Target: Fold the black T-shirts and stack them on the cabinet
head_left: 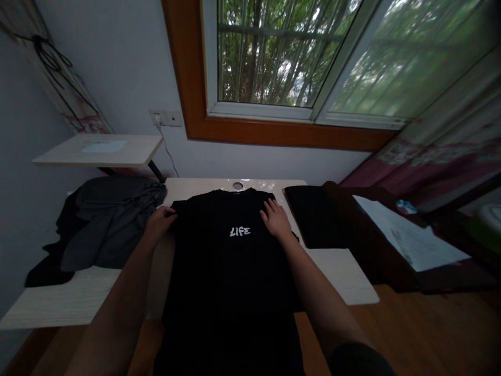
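Note:
A black T-shirt [230, 266] with white "Life" lettering lies spread on the light wooden table [183, 184], its neckline toward the wall and its lower part hanging toward me. My left hand [159, 222] pinches the edge of the sleeve at the shirt's left side. On the right, my right hand [276, 218] rests flat with fingers extended over the other shoulder and sleeve. Part of the right sleeve is hidden under that hand and forearm.
Dark grey and black clothes [113, 224] are heaped on the left, below a raised shelf [97, 149]. A folded black garment [315, 216] lies right of the shirt. Farther right, papers [403, 235] lie on a dark surface. A window [285, 52] is ahead.

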Motion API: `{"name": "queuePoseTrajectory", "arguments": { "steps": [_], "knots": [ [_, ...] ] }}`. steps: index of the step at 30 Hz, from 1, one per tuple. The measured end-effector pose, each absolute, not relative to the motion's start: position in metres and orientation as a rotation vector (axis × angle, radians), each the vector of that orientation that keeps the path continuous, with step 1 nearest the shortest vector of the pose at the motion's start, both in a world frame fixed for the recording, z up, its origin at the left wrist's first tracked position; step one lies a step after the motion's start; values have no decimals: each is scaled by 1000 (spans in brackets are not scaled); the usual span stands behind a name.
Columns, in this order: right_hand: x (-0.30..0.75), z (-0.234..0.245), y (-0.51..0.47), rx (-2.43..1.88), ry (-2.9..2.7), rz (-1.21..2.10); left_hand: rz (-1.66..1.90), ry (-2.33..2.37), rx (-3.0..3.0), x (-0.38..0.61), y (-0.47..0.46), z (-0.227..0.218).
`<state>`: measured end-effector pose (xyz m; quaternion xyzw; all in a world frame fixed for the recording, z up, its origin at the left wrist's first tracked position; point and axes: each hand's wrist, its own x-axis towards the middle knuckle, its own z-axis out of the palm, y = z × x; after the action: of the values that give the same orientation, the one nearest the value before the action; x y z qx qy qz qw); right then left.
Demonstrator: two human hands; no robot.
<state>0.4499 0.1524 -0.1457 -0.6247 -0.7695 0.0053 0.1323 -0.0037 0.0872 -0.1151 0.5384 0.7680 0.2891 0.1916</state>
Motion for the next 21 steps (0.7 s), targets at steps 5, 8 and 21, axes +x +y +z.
{"name": "queuePoseTrajectory", "arguments": {
  "steps": [5,8,21],
  "knots": [
    [450,-145,151,-1792,-2219,-3,1032,2186,1564,2,64,-104],
    [450,-144,151,-1778,-2214,-9,1056,2213,1548,0,57,-106],
    [452,-146,152,-1739,-2194,-13,1037,2001,1025,-11,93,-116]
  ]
}}
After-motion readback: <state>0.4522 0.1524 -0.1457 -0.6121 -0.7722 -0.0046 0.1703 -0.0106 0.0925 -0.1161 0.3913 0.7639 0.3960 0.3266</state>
